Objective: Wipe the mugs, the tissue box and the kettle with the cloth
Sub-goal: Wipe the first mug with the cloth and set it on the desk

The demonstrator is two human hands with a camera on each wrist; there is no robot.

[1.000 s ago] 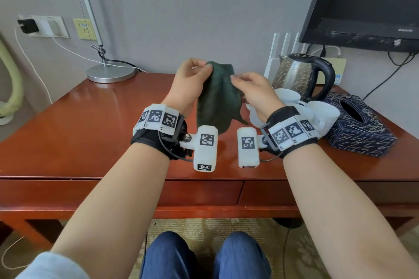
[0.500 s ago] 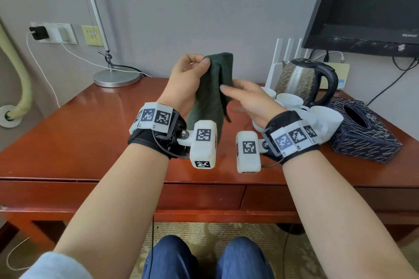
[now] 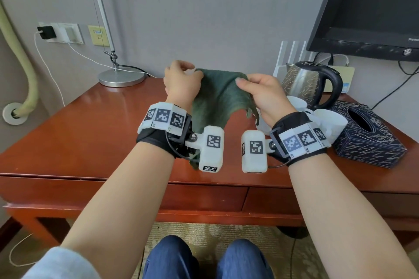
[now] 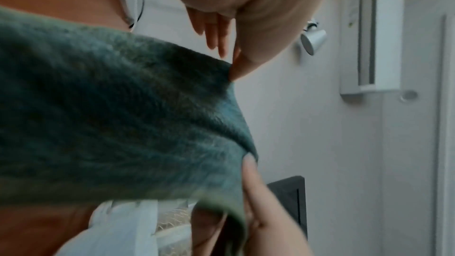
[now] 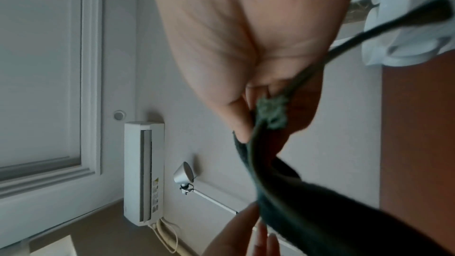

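Both hands hold a dark green cloth (image 3: 217, 99) spread out in the air above the red-brown table (image 3: 90, 133). My left hand (image 3: 195, 72) pinches its upper left corner, and my right hand (image 3: 240, 81) pinches the upper right corner. The left wrist view shows the cloth (image 4: 110, 114) stretched out from my left hand (image 4: 234, 73). In the right wrist view my right hand (image 5: 248, 122) pinches a folded edge of the cloth (image 5: 307, 211). Behind the right hand stand a steel kettle (image 3: 301, 84), white mugs (image 3: 332, 123) and a dark patterned tissue box (image 3: 371, 142).
A lamp base (image 3: 121, 78) stands at the table's back left, its cable running to wall sockets (image 3: 68, 33). A black monitor (image 3: 374, 7) hangs at the upper right above a white router (image 3: 292, 52). Drawers run along the table's front.
The cloth hung bunched from my left hand. My right hand has taken its other corner and the hands have drawn apart, spreading the cloth wide.
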